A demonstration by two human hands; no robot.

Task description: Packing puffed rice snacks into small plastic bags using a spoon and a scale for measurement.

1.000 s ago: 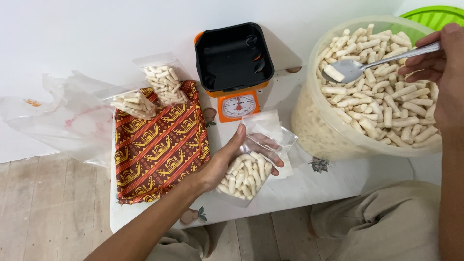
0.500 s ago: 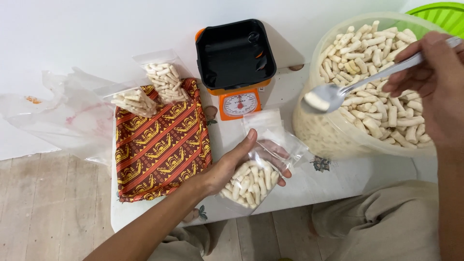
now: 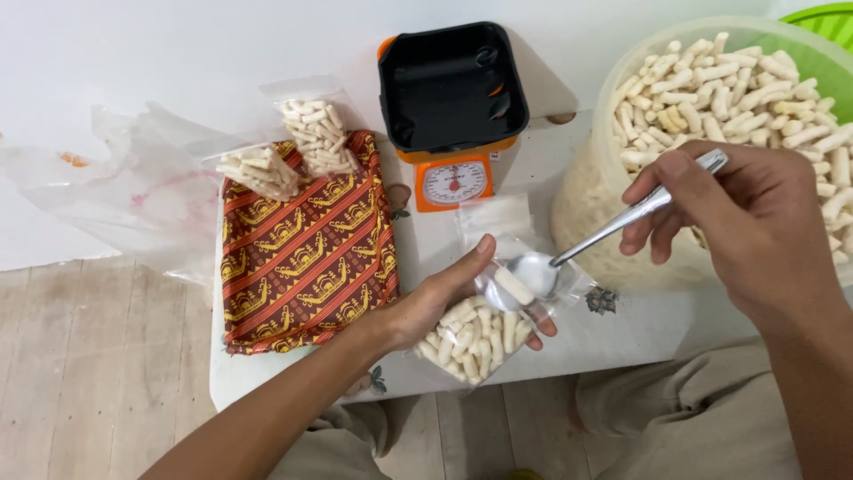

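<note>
Lying at the far left, a crumpled clear plastic sheet [image 3: 133, 200] spreads over the white tabletop [image 3: 551, 169] and hangs past its edge above the wooden floor [image 3: 98, 373]. Just right of it, a red and yellow patterned cloth [image 3: 306, 244] covers the near left part of the table, and two small filled bags [image 3: 284, 151] of pale stick snacks rest on its far edge, side by side. Right of the cloth, toward the far side, stands an orange kitchen scale [image 3: 453, 182] with a black tray [image 3: 449, 84] on top and a round dial facing near.

Near the middle, the left hand [image 3: 444, 298] cups a small clear bag [image 3: 480, 324] partly filled with the pale sticks, thumb on top and fingers curled under, holding its mouth open just near of the scale. A metal spoon [image 3: 569, 253] carrying one stick sits with its bowl inside the bag's mouth.

Further right, the right hand [image 3: 742, 222] pinches the spoon's handle between thumb and fingers, closed firmly around it. Behind that hand, at the far right, a large translucent tub [image 3: 604, 191] is heaped with the same pale sticks, and a green basket [image 3: 817, 18] shows at the far right corner.
</note>
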